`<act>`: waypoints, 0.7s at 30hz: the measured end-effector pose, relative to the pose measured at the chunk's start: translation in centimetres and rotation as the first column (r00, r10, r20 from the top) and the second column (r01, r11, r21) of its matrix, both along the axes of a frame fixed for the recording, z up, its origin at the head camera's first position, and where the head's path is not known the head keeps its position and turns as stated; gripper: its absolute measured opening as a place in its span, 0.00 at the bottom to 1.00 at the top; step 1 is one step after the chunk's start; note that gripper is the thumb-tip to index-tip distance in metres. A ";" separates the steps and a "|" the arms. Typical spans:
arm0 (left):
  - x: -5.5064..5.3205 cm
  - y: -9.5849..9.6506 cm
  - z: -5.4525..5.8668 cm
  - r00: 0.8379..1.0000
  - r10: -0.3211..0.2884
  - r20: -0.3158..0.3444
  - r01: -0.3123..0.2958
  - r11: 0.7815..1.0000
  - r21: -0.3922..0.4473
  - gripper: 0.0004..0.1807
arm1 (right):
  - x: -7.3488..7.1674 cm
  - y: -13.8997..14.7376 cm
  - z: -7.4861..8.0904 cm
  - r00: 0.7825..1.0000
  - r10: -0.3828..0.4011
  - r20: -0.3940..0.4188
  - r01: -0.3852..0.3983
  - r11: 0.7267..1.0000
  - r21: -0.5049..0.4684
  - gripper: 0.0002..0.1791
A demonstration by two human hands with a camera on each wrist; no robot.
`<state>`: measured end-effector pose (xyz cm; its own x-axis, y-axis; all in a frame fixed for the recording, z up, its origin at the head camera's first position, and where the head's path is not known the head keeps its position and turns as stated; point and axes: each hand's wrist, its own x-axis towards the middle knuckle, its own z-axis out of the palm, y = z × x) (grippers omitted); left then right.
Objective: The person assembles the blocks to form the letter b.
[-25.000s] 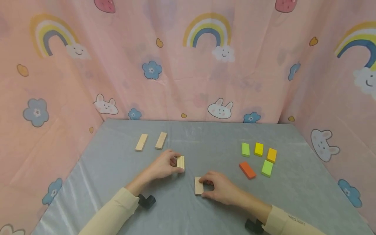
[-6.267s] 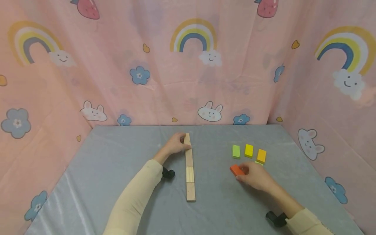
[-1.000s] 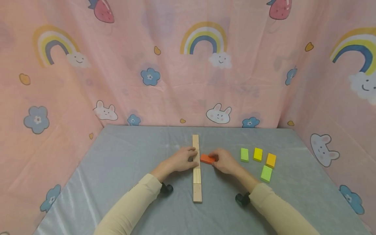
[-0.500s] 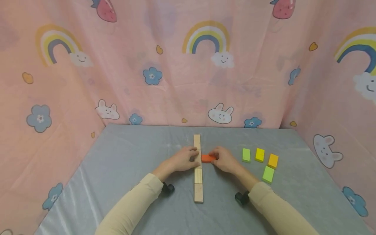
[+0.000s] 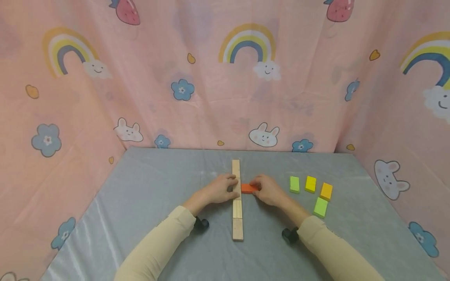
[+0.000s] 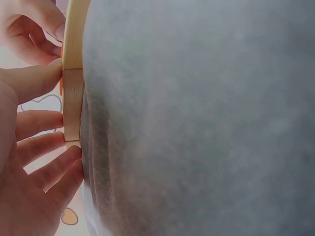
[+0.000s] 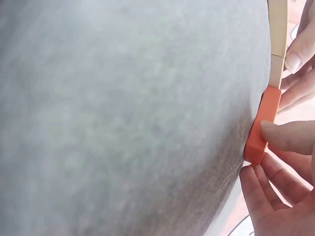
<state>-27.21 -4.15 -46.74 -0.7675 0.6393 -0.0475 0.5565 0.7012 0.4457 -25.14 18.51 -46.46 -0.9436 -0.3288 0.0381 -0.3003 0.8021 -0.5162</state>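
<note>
Several plain wooden blocks lie end to end in a straight row [image 5: 237, 228] running away from me. My left hand [image 5: 218, 190] holds the second-farthest wooden block [image 5: 237, 189], thumb and fingertips on it; the left wrist view shows the fingertips along this wooden block [image 6: 73, 103]. My right hand [image 5: 270, 190] pinches a red-orange block [image 5: 247, 188] by its right end. This block lies flat, square to the row, its left end against the held wooden block. In the right wrist view, the thumb presses on the red-orange block [image 7: 263, 118]; its right end is partly hidden by fingers in the head view.
To the right lie two light green blocks, one at the back [image 5: 294, 184] and one nearer [image 5: 320, 207], with a yellow block [image 5: 310, 184] and an amber block [image 5: 326, 191]. A grey cloth [image 5: 158, 168] covers the table. A pink patterned curtain [image 5: 211, 109] surrounds it.
Scattered wooden blocks have become one row. The red-orange block has come left from the coloured group, then turned square against the row. Over the last half second, hands and blocks look still.
</note>
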 end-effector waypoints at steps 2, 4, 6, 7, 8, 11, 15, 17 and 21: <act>0.0 0.1 -0.1 1.000 -0.001 -0.005 0.001 1.000 -0.001 0.32 | 0.1 0.2 0.0 1.000 0.007 -0.004 -0.007 1.000 -0.005 0.15; 0.0 0.1 -0.1 1.000 -0.003 -0.007 0.003 1.000 -0.003 0.32 | 0.3 0.4 0.0 1.000 0.008 -0.004 -0.008 1.000 -0.022 0.17; 0.1 0.1 -0.1 1.000 -0.004 -0.004 0.004 1.000 0.001 0.32 | 0.5 0.8 0.2 1.000 0.011 0.002 -0.011 0.999 -0.036 0.18; 0.1 0.1 -0.1 1.000 -0.005 -0.002 0.005 1.000 0.005 0.32 | 0.5 1.0 0.2 1.000 0.009 0.008 -0.008 0.999 -0.038 0.18; 0.1 0.1 0.0 1.000 -0.007 0.001 0.007 1.000 0.007 0.32 | 0.6 1.2 0.3 1.000 0.007 0.016 -0.006 0.999 -0.042 0.17; 0.2 0.0 0.1 1.000 -0.012 0.006 0.012 1.000 0.022 0.31 | 0.9 1.9 0.7 0.999 0.012 0.030 -0.010 0.999 -0.041 0.16; 0.3 -0.1 0.3 1.000 -0.016 0.010 0.015 0.999 0.035 0.31 | 1.5 2.8 1.5 0.999 0.017 0.043 -0.016 1.000 -0.024 0.16; 0.2 -0.1 0.3 1.000 -0.015 0.017 0.015 0.999 0.038 0.31 | 1.9 3.4 1.9 0.999 0.013 0.048 -0.012 1.000 -0.018 0.16; 0.2 -0.1 0.2 1.000 -0.018 0.020 0.017 0.999 0.041 0.32 | 2.7 4.7 2.4 0.999 0.016 0.038 -0.016 1.000 -0.006 0.15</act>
<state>-27.02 -4.23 -46.49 -0.7551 0.6546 -0.0364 0.5594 0.6723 0.4848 -22.43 23.23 -44.06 -0.9391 -0.3435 0.0045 -0.2932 0.7945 -0.5318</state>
